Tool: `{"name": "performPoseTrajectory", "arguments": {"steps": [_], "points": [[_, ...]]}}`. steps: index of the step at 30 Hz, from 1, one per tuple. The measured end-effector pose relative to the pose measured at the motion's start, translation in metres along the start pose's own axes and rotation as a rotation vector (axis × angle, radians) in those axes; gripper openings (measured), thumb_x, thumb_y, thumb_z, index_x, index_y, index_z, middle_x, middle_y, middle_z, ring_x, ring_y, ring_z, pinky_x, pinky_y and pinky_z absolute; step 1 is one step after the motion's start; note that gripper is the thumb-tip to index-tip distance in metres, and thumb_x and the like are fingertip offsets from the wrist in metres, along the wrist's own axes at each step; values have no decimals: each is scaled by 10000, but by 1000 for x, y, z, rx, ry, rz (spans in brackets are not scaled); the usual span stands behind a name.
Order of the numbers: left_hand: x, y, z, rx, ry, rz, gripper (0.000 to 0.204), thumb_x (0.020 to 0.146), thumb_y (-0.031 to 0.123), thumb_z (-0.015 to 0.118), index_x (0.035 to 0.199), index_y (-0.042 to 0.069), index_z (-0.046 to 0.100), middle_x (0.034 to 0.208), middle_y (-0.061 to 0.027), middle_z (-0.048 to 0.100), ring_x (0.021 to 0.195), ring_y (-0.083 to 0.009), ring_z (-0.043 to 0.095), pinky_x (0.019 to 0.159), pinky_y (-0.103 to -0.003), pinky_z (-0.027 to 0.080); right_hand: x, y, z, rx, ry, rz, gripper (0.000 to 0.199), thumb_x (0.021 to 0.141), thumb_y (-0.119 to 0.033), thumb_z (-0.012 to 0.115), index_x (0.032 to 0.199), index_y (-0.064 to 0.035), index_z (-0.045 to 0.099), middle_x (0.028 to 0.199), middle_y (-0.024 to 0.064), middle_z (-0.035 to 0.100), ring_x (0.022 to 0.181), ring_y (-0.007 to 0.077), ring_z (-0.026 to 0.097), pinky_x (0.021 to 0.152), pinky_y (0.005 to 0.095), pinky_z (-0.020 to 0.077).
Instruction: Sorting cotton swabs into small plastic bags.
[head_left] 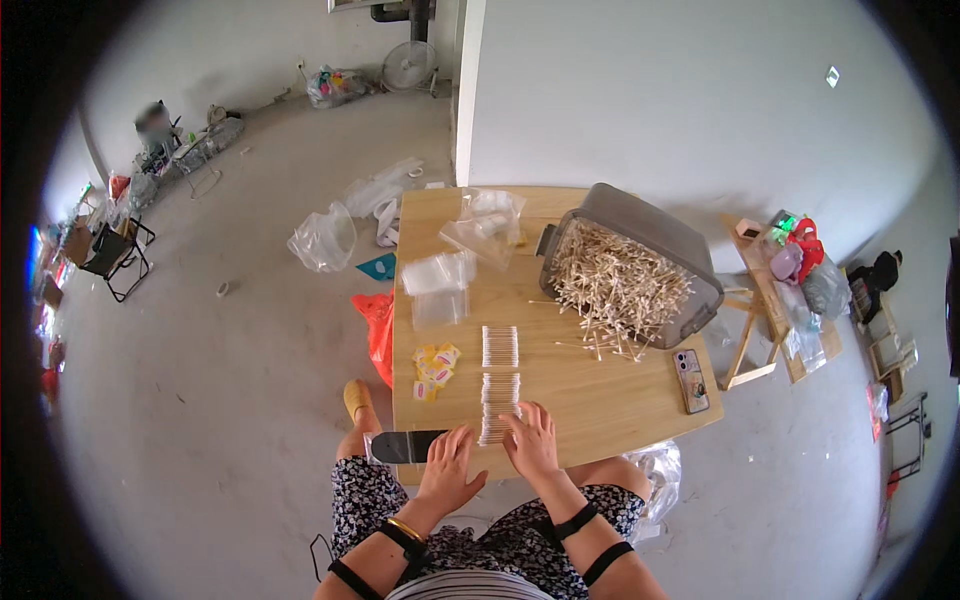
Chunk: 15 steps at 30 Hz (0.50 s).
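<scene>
Near row: we have cotton swabs (500, 405) right in front of us, laid side by side like rungs on the wooden table (590, 420), close to its near edge.
Far row: a shorter set of swabs (500, 346) sits just beyond, a small gap between the two.
Right hand: here it is, the right hand (530, 440), fingers bent, tips at the right side of the near row; we can't tell whether anything is pinched.
Left hand: over on the other side, the left hand (450, 468) has its thumb well away from its fingers, a wide grip with nothing seen in it, by the right end of a flat black strip (405, 447).
Feel: we'd call these swabs very light, with thin, fairly stiff sticks and soft tips; they'd roll at a nudge and might snap if bent.
Hold: we'd go for the sticks, pressing evenly from both ends of the row and sparing the cotton; squeeze unevenly and the line could fan out.
Supply: up at the far right, a grey bin (645, 225) lies tipped, a jumbled heap of swabs (615, 285) spilling from its mouth.
Left side: yellow cards (435, 372) lie in a loose pile, clear bags (440, 305) beyond them.
</scene>
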<state>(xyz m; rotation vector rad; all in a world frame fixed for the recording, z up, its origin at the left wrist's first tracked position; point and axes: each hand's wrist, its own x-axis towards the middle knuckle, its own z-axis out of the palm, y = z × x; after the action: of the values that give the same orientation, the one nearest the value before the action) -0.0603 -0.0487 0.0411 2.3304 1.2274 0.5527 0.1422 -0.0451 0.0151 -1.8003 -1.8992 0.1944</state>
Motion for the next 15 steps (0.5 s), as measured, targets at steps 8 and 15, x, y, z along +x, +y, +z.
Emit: {"name": "performPoseTrajectory", "arguments": {"steps": [8, 15], "points": [[16, -5, 24, 126, -34, 113, 808, 879, 399, 669, 1477, -40, 346, 1549, -198, 284, 1443, -371, 287, 1203, -521, 200, 2, -4, -2, -41, -61, 42, 293, 827, -137, 666, 1119, -138, 685, 1313, 95, 484, 1319, 337, 412, 1067, 486, 377], [26, -2, 44, 389, -86, 104, 790, 962, 521, 519, 1498, -31, 339, 1618, -203, 188, 1516, -339, 157, 1220, -566, 117, 5, 0, -2, -40, -23, 31, 302, 824, -108, 645, 1121, -137, 685, 1320, 99, 493, 1286, 347, 437, 1027, 491, 404]]}}
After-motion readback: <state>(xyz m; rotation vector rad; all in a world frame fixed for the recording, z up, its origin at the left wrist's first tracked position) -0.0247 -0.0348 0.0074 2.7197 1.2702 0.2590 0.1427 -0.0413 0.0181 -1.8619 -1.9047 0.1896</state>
